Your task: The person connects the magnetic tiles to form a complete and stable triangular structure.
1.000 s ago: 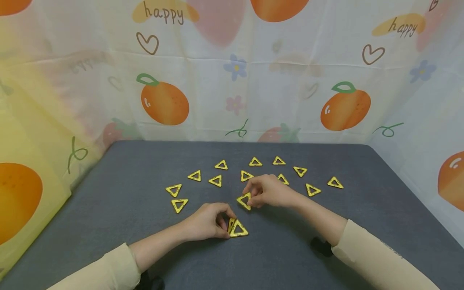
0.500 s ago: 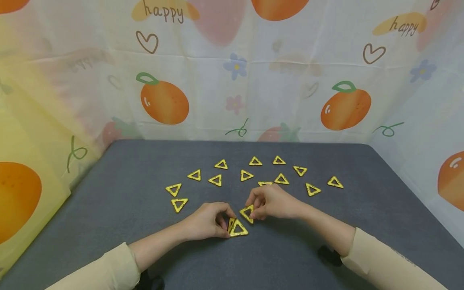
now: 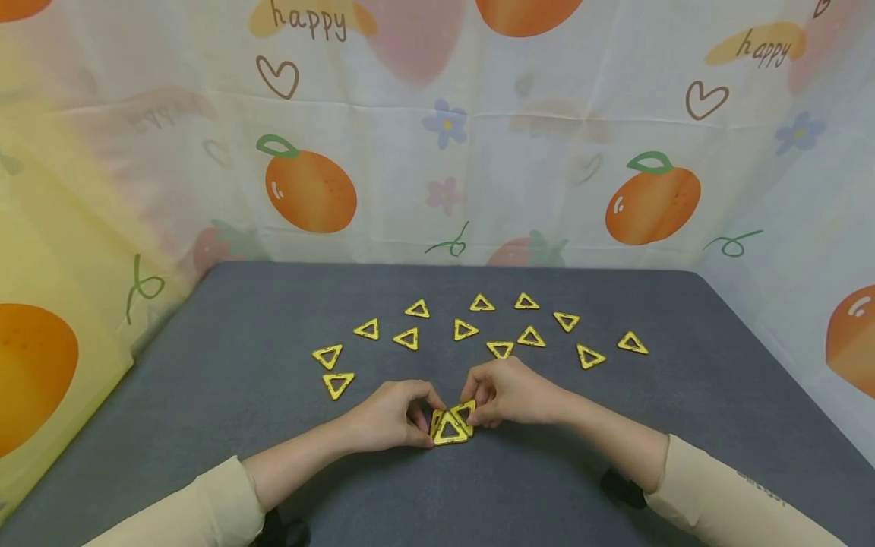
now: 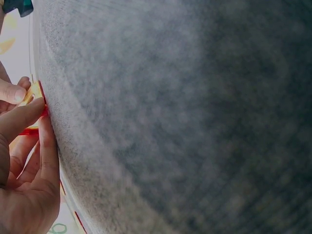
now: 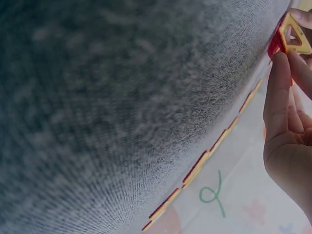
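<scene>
Three yellow triangular magnetic tiles, each with a triangular opening, meet near the table's front middle in the head view. My left hand point(image 3: 393, 415) pinches the leaning left tile point(image 3: 435, 422) between thumb and fingers. Beside it, the front tile point(image 3: 450, 441) stands tilted with its face toward me. My right hand point(image 3: 517, 393) pinches the right tile point(image 3: 462, 406) by its outer side, its inner edge right at the front tile. Red edges show on the tiles in both wrist views, among them a yellow-faced tile point(image 5: 303, 49) in the right wrist view. Fingers hide part of the left tile.
Several more triangular tiles lie flat in a loose arc behind the hands, including a left one point(image 3: 338, 377), a back one point(image 3: 481, 309) and a right one point(image 3: 633, 351). The dark grey table point(image 3: 205, 395) ends at a fruit-printed cloth point(image 3: 383, 182).
My right hand has come down toward the left hand, bringing its tile against the right side of the front tile. The left hand has stayed in place, holding its tile.
</scene>
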Motion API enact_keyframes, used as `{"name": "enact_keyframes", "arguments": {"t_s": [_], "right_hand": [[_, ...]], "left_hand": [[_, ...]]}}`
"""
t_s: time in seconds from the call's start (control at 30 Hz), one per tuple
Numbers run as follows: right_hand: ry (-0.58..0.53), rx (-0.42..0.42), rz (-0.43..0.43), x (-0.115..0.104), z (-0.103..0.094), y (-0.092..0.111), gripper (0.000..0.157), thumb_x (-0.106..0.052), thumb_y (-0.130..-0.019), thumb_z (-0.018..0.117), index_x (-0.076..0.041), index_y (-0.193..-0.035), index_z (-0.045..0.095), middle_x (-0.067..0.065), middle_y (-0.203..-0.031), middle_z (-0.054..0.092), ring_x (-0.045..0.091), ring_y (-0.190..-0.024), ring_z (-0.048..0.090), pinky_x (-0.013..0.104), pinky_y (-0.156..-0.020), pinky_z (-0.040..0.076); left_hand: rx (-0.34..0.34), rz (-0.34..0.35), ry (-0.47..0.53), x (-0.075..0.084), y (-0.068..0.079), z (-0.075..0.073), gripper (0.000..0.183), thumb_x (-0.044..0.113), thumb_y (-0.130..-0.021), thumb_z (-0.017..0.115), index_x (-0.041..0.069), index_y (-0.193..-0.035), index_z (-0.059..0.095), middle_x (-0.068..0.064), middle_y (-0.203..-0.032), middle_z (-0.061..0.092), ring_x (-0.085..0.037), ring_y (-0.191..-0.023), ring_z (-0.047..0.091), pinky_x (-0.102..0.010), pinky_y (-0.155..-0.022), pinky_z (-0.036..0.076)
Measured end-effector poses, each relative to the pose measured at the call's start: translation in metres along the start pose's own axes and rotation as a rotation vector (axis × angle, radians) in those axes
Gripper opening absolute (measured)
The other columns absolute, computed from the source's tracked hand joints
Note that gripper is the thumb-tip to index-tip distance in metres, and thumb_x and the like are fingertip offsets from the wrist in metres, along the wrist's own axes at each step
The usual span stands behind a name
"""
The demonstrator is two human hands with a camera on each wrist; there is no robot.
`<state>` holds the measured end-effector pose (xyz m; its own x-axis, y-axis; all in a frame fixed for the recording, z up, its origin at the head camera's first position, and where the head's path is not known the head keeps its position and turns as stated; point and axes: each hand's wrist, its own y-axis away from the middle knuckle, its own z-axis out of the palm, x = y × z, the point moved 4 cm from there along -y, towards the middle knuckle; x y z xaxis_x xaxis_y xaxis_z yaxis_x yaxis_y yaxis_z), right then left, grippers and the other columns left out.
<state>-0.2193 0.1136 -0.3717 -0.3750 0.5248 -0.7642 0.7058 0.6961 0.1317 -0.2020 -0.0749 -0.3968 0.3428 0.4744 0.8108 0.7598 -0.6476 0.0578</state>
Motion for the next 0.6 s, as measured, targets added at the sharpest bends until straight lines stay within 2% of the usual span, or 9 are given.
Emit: {"name": "enact_keyframes", "arguments": {"t_s": [0.33, 0.6], "right_hand": [[0.015, 0.001, 0.006, 0.0008, 0.0021, -0.0011, 0.013, -0.009, -0.084, 0.076, -0.009, -0.096, 0.071, 0.0, -0.076, 0.075, 0.013, -0.063, 0.07, 0.026, -0.058, 0.057], [-0.02, -0.001, 0.007, 0.0015, 0.0031, -0.0025, 0.021, -0.009, -0.08, 0.081, -0.011, -0.097, 0.071, 0.002, -0.086, 0.077, 0.008, -0.074, 0.072, 0.024, -0.064, 0.058]], "left_hand": [[0.001, -0.002, -0.006, 0.0018, 0.0004, -0.0002, 0.033, 0.002, -0.074, 0.083, 0.008, -0.102, 0.068, -0.005, -0.081, 0.07, -0.004, -0.066, 0.065, -0.02, -0.061, 0.054], [0.015, 0.007, -0.026, 0.0037, 0.0002, -0.0002, 0.033, 0.001, -0.073, 0.084, 0.008, -0.102, 0.068, -0.004, -0.081, 0.069, -0.001, -0.067, 0.063, -0.019, -0.061, 0.053]]}}
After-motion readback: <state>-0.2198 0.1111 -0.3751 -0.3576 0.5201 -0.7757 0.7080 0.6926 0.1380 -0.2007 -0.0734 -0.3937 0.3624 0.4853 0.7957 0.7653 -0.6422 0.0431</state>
